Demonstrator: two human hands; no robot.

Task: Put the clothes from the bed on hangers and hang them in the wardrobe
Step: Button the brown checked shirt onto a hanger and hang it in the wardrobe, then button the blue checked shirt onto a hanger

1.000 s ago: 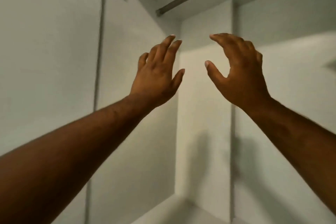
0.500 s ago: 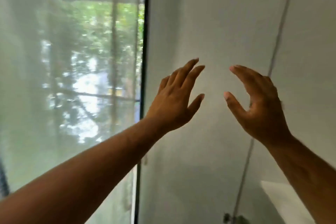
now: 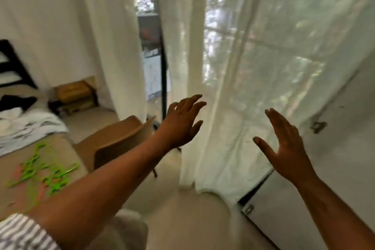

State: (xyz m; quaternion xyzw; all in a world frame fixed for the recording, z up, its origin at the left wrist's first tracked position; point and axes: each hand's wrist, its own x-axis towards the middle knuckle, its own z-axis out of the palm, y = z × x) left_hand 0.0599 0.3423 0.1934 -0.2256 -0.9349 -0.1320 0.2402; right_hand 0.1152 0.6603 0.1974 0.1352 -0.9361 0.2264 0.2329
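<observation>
Both hands are raised in mid-air in front of a sheer white curtain, holding nothing. My left hand (image 3: 183,123) has its fingers spread and relaxed. My right hand (image 3: 284,146) is open too, palm turned left. At the far left lies the bed (image 3: 12,166) with a pile of white and grey clothes (image 3: 26,126) and a black garment (image 3: 16,101). Several green and pink hangers (image 3: 43,170) lie scattered on the bed's tan cover. The white wardrobe door (image 3: 332,160) with its hinge stands at the right edge.
A tan chair (image 3: 115,144) stands between the bed and the curtain (image 3: 233,79). A black stand pole (image 3: 163,71) rises behind the chair. Cardboard boxes (image 3: 74,93) sit on the floor by the far wall. Beige floor lies below my arms.
The view has swung left and down, from the wardrobe interior past the window to the bed and floor. Both hands stay raised and open, now lower and further apart.
</observation>
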